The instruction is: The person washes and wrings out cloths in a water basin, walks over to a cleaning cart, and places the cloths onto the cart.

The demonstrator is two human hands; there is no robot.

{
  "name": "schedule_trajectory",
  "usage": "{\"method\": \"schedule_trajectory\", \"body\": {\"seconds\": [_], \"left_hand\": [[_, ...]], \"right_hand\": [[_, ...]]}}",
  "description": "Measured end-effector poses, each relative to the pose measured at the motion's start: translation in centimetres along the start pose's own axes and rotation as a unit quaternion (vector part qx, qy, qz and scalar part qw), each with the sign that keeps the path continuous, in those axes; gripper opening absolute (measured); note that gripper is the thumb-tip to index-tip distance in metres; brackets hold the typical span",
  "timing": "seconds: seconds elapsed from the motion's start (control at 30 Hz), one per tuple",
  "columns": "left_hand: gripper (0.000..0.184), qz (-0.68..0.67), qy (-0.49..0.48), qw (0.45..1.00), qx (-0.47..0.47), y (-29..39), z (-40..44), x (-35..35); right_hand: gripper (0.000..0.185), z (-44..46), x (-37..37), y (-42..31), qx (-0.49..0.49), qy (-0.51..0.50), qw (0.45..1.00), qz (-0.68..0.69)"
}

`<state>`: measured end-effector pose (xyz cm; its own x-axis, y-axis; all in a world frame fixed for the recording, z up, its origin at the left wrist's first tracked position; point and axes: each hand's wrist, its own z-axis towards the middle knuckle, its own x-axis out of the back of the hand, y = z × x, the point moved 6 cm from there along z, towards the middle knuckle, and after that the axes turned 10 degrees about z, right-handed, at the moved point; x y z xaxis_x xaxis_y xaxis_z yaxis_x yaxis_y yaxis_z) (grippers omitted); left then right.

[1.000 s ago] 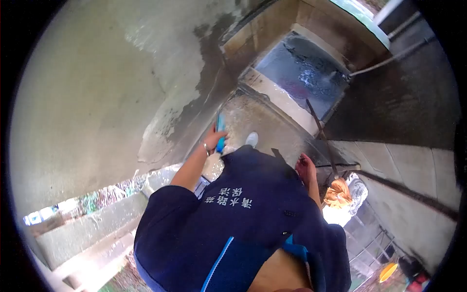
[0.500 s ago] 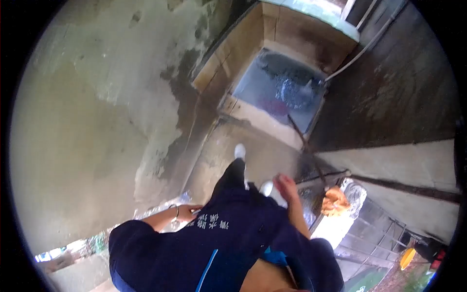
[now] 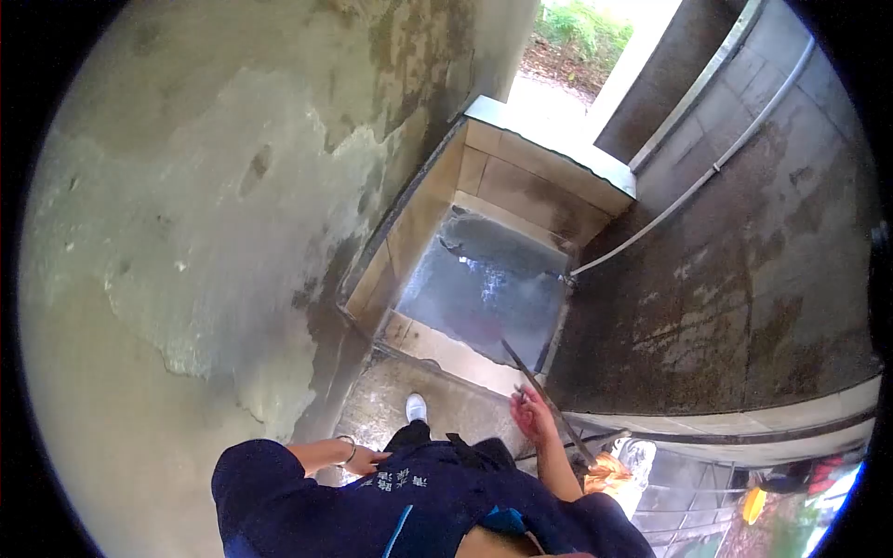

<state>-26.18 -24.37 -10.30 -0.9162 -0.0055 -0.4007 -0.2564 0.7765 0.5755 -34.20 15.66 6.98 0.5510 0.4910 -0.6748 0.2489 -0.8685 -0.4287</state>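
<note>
My left hand (image 3: 368, 460) rests at the side of the dark blue shirt (image 3: 316, 507), near the waist; its fingertips are hidden against the clothing, so what they hold, if anything, does not show. In front of my body, my right hand (image 3: 532, 416) is raised with loosely bent fingers apart and nothing visible in them. A thin dark stick (image 3: 547, 400) slants just beside it, its upper end over the water. Beyond lies a square tiled basin (image 3: 446, 344) with grey-blue water (image 3: 484, 279).
A pale hose (image 3: 693, 189) runs along the dark right wall to the basin. An orange cloth (image 3: 606, 474) is at lower right, with a yellow object (image 3: 753, 505) farther off. The stained wall (image 3: 186, 232) fills the left side. A white shoe (image 3: 416, 407) shows below the basin.
The blue object earlier in my left hand is out of sight, and that hand has moved back to the waist. My right hand has risen toward the basin. The view has shifted.
</note>
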Motion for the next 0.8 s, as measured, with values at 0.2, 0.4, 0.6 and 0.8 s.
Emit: {"method": "schedule_trajectory", "body": {"seconds": [0.2,0.4,0.6,0.8], "left_hand": [[0.069,0.222,0.03,0.973,0.053,15.7,-9.7,1.0],[0.061,0.112,0.042,0.987,-0.109,17.1,-8.2,2.0],[0.069,0.26,0.074,0.962,0.038,19.8,-10.8,3.0],[0.077,0.31,-0.117,0.906,0.264,24.0,-14.3,3.1]], "right_hand": [[0.031,-0.7,-3.5,-5.7,0.114,0.017,0.989,-0.097],[0.027,0.5,-4.5,-10.6,0.196,0.133,0.923,-0.304],[0.019,3.0,-7.8,-14.9,0.412,0.116,0.751,-0.503],[0.018,4.2,-8.4,-14.6,0.373,0.117,0.85,-0.355]]}}
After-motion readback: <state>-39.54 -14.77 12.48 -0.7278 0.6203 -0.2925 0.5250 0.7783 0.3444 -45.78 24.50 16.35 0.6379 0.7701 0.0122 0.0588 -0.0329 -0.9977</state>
